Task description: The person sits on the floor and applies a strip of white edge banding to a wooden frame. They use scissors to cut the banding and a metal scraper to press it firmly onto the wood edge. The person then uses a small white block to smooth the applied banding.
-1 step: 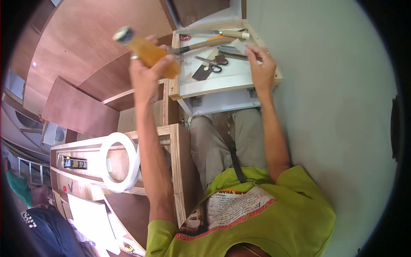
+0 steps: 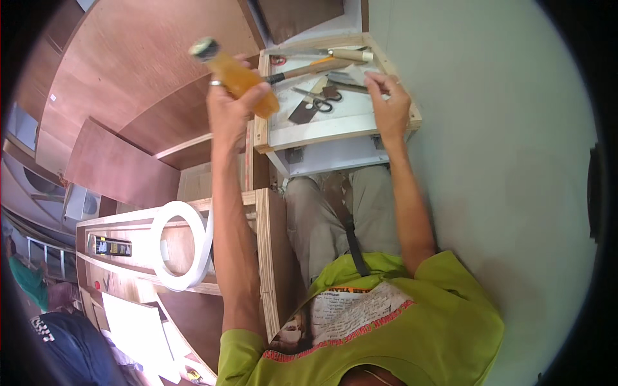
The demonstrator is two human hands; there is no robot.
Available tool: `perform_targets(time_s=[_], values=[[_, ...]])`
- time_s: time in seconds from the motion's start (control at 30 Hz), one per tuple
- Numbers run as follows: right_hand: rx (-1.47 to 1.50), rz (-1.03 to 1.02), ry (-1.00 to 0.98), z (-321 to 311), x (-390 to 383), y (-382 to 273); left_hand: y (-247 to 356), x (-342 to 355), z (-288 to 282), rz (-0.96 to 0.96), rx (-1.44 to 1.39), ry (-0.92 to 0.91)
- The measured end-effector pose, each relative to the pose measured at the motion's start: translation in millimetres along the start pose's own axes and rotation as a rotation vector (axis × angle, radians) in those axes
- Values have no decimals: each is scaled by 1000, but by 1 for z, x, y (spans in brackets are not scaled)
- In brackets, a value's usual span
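Observation:
Raised over the left edge of a wood-framed white tray point(image 2: 325, 133), my left hand point(image 2: 233, 110) is closed round a bottle of amber liquid point(image 2: 237, 76). The bottle is tilted, its dark-and-pale top toward the upper left. Above the tray's right side, my right hand point(image 2: 390, 103) pinches a small pale flat piece point(image 2: 354, 72) between thumb and fingers; its kind is unclear. Scissors point(image 2: 320, 101) lie in the tray beside a dark brown flat piece point(image 2: 302, 114). Behind them are a wooden-handled tool point(image 2: 315, 67) and a saw-like blade with a pale handle point(image 2: 351, 56).
A white ring point(image 2: 161, 248) stands on an open plywood frame point(image 2: 264, 257) to my left, with a black can-like tube point(image 2: 112, 246) inside the frame. Plywood panels point(image 2: 122, 154) fill the left. A grey-green wall point(image 2: 508, 161) rises at right. Another person's dark shirt point(image 2: 71, 347) shows lower left.
My left hand has moved the bottle a little to the right. My right hand has shifted slightly left and down with the pale piece.

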State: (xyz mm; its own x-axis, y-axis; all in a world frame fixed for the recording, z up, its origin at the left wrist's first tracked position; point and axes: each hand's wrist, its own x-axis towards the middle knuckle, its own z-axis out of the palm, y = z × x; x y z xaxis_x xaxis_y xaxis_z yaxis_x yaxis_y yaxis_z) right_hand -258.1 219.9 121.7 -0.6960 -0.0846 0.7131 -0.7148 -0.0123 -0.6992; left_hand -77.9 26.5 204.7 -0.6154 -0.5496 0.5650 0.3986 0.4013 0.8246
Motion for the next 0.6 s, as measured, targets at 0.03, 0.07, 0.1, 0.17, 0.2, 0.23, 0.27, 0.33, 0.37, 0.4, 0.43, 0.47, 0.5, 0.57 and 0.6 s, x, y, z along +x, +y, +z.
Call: perform_targets(time_s=[0.03, 0.07, 0.1, 0.17, 0.2, 0.23, 0.27, 0.33, 0.37, 0.4, 0.43, 0.47, 0.5, 0.57, 0.6], values=[[20, 16, -6, 4, -1, 0, -14, 10, 2, -27, 47, -61], [40, 34, -13, 7, -4, 0, -20, 14, 6, -51, 46, -67], [49, 53, -18, 7, -5, 2, -27, 17, 16, -79, 35, -79], [60, 66, -15, 5, -3, 7, -44, 26, 27, -114, 48, -104], [68, 77, -16, 5, -4, 9, -56, 31, 29, -119, 73, -114], [73, 88, -17, 4, -4, 10, -62, 36, 31, -125, 100, -124], [81, 98, -19, 4, -4, 9, -66, 40, 30, -114, 167, -126], [85, 106, -30, 2, -5, 10, -74, 44, 27, -100, 299, -132], [88, 99, -37, 2, -4, 9, -78, 47, 24, -103, 313, -137], [88, 98, -47, 1, -5, 9, -79, 48, 22, -112, 326, -143], [89, 91, -60, 2, -5, 9, -81, 47, 19, -120, 340, -148], [91, 84, -72, 3, -4, 8, -83, 47, 17, -126, 367, -152], [86, 75, -87, 3, -4, 9, -80, 46, 19, -133, 387, -156], [102, 94, -112, 5, -5, 8, -78, 42, 23, -124, 428, -161], [114, 98, -124, 8, -4, 6, -77, 41, 26, -102, 450, -159]])
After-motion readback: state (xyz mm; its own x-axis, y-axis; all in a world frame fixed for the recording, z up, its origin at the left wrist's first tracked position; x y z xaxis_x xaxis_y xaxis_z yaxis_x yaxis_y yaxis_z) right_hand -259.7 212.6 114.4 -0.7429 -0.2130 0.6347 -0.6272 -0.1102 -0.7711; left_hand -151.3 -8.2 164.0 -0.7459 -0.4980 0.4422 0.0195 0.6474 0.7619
